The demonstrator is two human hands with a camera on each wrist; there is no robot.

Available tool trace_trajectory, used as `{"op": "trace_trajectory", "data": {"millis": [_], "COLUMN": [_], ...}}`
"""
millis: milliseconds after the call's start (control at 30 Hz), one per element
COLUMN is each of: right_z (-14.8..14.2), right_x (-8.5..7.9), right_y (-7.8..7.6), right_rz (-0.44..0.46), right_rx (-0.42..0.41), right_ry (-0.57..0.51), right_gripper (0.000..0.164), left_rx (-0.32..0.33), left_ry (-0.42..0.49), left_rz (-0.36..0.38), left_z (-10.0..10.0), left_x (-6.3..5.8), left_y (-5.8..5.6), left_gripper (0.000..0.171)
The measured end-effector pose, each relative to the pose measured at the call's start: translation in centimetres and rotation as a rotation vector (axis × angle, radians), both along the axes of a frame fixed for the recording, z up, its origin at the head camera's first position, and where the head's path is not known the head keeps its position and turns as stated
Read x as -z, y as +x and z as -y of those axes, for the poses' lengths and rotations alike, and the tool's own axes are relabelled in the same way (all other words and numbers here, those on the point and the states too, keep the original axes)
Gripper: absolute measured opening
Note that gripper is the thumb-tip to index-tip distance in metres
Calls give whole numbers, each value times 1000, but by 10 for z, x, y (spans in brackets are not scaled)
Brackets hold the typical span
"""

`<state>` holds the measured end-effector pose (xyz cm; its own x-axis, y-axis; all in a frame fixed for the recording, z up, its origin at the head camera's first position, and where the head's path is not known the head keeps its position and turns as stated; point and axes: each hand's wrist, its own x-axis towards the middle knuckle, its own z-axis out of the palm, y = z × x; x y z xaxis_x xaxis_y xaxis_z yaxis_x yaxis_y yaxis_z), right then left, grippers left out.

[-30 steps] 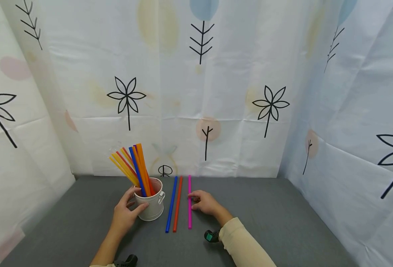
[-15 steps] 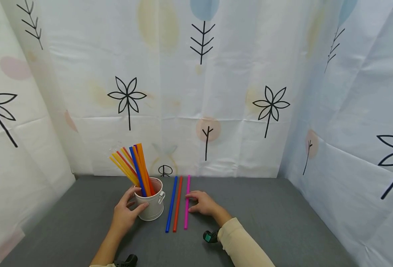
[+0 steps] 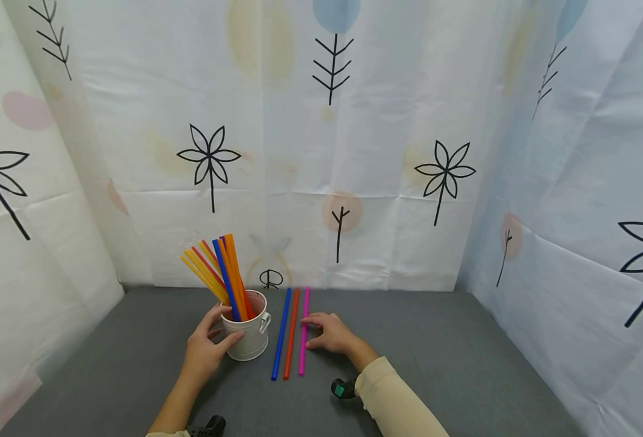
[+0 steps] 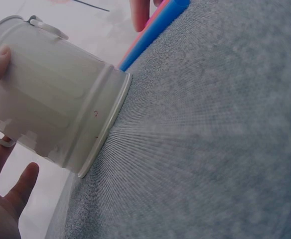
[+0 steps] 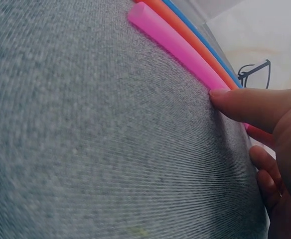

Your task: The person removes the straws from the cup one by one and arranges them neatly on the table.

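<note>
In the head view my left hand [image 3: 205, 351] holds a small white metal bucket [image 3: 249, 340], its thumb on the near wall and its fingers around the left side. Several yellow, orange, red, blue and purple plastic straws [image 3: 233, 276] lean out of the bucket. To its right, a blue straw [image 3: 281, 334], a red-orange straw [image 3: 292, 334] and a pink straw [image 3: 302, 358] lie side by side on the table. My right hand [image 3: 332, 335] has its thumb and index finger on the pink straw [image 5: 185, 52]; the right wrist view shows the thumb against its side.
A dark grey cloth covers the table [image 3: 436, 364], which ends at a white patterned curtain [image 3: 387, 243] at the back and sides. Black wrist devices [image 3: 344, 388] sit at both cuffs, the right one low over the table.
My right hand has slid the pink straw a short way left, closer to the red-orange one. My left hand and the bucket stay put.
</note>
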<state>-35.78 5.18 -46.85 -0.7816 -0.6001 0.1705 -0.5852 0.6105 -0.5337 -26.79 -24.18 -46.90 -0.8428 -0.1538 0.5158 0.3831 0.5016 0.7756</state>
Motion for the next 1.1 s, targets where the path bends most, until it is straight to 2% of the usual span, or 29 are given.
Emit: {"op": "trace_trajectory", "data": {"millis": [433, 833, 1100], "right_z": [1, 1, 1], "right_x": [-1, -2, -2], "right_y": [1, 6, 6], "right_rz": [-83, -79, -70], "right_rx": [-42, -62, -42], "right_ry": [55, 38, 42], "right_gripper": [53, 54, 53], "left_rx": [4, 5, 2], "left_ry": [-2, -9, -19], "left_rz": [-9, -12, -22], "left_z": [0, 1, 0], "left_x": [1, 0, 0], "left_y": [-1, 0, 1], "left_gripper": [53, 53, 52]}}
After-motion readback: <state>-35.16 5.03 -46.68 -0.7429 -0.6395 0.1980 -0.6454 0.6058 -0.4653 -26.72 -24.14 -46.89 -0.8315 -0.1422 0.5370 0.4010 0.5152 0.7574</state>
